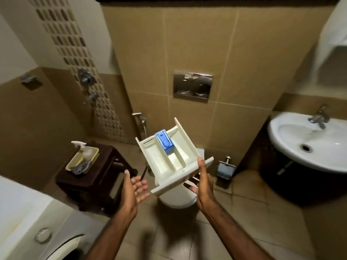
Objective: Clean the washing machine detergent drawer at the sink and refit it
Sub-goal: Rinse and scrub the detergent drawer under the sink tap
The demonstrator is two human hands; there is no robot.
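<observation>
From the head camera I see my right hand (201, 182) grasping the cream plastic detergent drawer (170, 158) by its front panel: the thumb lies along the panel's right end and the fingers (191, 186) curl underneath it. The drawer is held in the air above the white toilet bowl (177, 197), tilted with its back end up and away from me, its compartments facing the camera. A blue plastic insert (164, 142) sits in the middle compartment toward the back.

My left hand (134, 186) is just beside the drawer's front left corner, palm turned up, fingers released and spread, not touching anything that I can make out.

The white ceramic sink (309, 145) with its chrome tap (319, 117) is well apart to the right, mounted over a dark cabinet (281, 182). At lower left is the white washing machine (28, 222), seen from above. Between it and the toilet stands a dark brown wooden stool (97, 177) carrying a pale yellow tray (75, 160); in the tray are a spray bottle (84, 149) and a striped cloth (80, 167). On the tan tiled wall (206, 44) behind the toilet is a chrome flush plate (193, 86), with a hand sprayer (139, 117) hanging lower left of it.
</observation>
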